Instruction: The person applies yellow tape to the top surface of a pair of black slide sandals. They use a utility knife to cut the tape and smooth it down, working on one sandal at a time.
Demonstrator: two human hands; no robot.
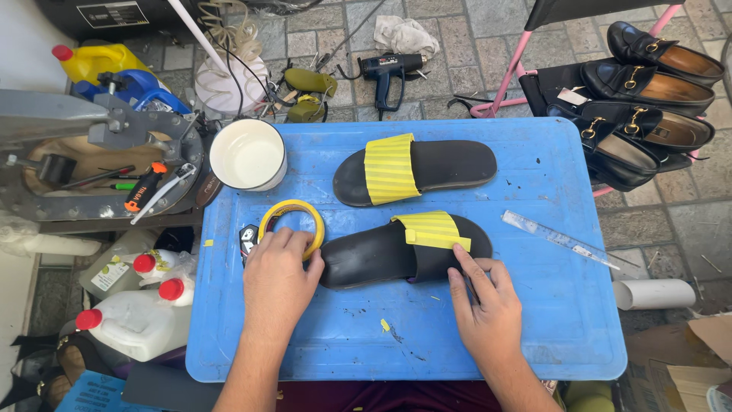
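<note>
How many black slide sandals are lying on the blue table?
2. The far sandal lies near the white bowl, its strap fully taped yellow. The near sandal lies between the left hand and right hand, partly taped. None seems hidden.

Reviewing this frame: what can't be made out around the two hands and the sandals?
- Head view: the left hand covers the near side of the yellow tape roll and a small dark thing beside it.
- The right hand hides the near sandal edge under its fingers.
- Small tools in the metal tray: too small to name.
</note>
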